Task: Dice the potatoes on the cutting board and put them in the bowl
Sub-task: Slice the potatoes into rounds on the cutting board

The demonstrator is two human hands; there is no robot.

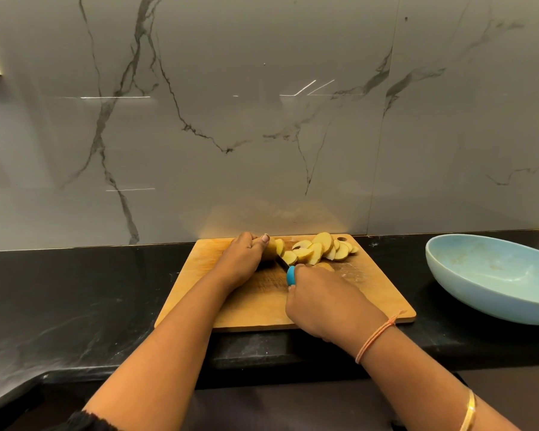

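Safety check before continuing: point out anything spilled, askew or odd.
Nothing stands out. The potato slices lie piled on the cutting board, none on the counter, and the blue bowl sits beside the board, nothing spilled.

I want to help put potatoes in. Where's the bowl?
In the head view, the blue bowl sits on the counter, right of the cutting board.

A wooden cutting board is lying flat on the black worktop, its hanging hole at the far right corner. A pale yellow potato, part-sliced, is sitting at the board's far edge under the left grip, its cut face pointing right. Skin-on potato slices are lying in an overlapping heap just beside it. A blue-handled knife, held in the right grip, is resting its dark blade between them. A light blue bowl is standing off the board, well to the right.
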